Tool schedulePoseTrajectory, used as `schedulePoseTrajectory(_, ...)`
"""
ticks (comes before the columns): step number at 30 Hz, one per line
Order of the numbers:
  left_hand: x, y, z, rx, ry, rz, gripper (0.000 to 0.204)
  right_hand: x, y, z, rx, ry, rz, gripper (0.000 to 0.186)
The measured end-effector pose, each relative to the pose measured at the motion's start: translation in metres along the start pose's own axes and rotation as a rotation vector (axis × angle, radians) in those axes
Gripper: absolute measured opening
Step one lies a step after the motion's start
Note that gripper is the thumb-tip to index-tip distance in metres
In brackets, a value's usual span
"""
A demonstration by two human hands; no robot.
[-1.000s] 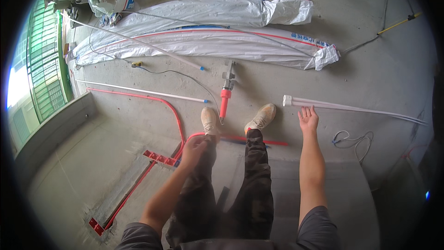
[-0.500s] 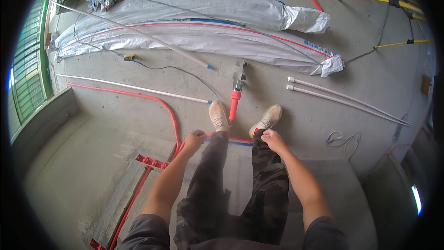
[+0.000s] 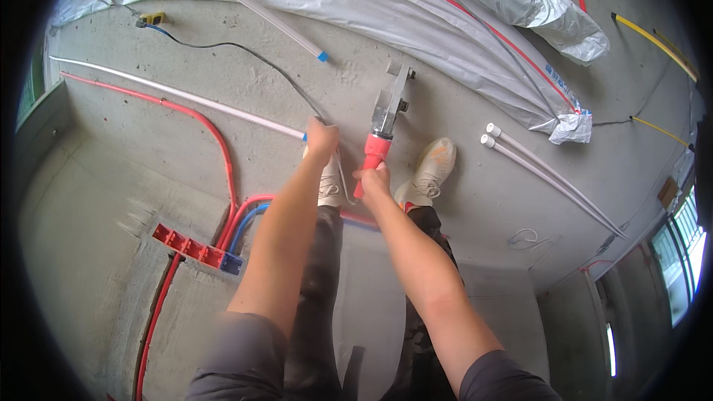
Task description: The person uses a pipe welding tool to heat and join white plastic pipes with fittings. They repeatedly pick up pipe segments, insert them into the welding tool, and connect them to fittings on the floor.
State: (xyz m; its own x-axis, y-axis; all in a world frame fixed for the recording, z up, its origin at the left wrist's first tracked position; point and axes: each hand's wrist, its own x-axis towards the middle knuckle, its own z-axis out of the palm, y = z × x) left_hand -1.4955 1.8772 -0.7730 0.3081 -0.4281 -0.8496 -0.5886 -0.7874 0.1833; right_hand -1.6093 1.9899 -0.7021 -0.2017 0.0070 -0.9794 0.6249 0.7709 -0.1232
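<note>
My right hand (image 3: 373, 178) grips the red handle of a pipe tool (image 3: 385, 119) that lies on the concrete floor, its grey metal head pointing away from me. My left hand (image 3: 321, 137) is closed at the near end of a long white pipe (image 3: 178, 93) that runs off to the left across the floor. A thin pale line hangs down from that hand beside my left shoe. Both my shoes (image 3: 431, 167) stand just behind the tool.
Long bundles wrapped in white plastic sheet (image 3: 416, 22) lie across the top. Two white pipes (image 3: 549, 178) lie at the right. Red and blue pipes (image 3: 241, 215) curve into a red bracket (image 3: 194, 249) in a floor channel. A black cable (image 3: 230, 48) and yellow pipes (image 3: 653, 41) are farther off.
I have bent lower over the floor. My left hand moved up and closed on the end of the white pipe. My right hand reached forward and took the tool's red handle.
</note>
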Motion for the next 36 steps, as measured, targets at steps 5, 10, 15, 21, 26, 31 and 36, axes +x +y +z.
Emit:
schedulePoseTrajectory(5, -0.017, -0.007, 0.024, -0.149, 0.009, 0.050, 0.016, -0.015, 0.051, -0.050, 0.078, 0.062, 0.038, 0.045)
schedulePoseTrajectory(10, -0.093, -0.026, 0.062, -0.342, -0.042, -0.119, 0.017, 0.020, 0.066, -0.088, -0.008, 0.045, -0.096, 0.037)
schedulePoseTrajectory(15, -0.148, -0.062, 0.082, -0.313, -0.258, -0.320, 0.013, 0.038, 0.057, -0.114, -0.094, -0.036, 0.118, 0.026)
schedulePoseTrajectory(21, -0.151, -0.124, 0.068, 0.470, -0.430, 0.039, 0.023, 0.017, 0.049, -0.114, -0.438, 0.072, 0.052, 0.074)
schedulePoseTrajectory(26, -0.164, -0.122, 0.034, 0.721, -0.275, -0.063, 0.042, -0.011, -0.022, -0.137, -1.185, -0.217, 0.006, 0.039)
schedulePoseTrajectory(31, -0.138, -0.024, 0.005, 0.757, -0.314, -0.335, 0.029, -0.043, -0.076, -0.158, -1.361, -0.274, -0.214, 0.038)
schedulePoseTrajectory(36, -0.105, 0.036, -0.014, 0.626, -0.231, -0.023, 0.037, -0.019, -0.081, -0.189, -1.257, -0.289, -0.228, 0.033)
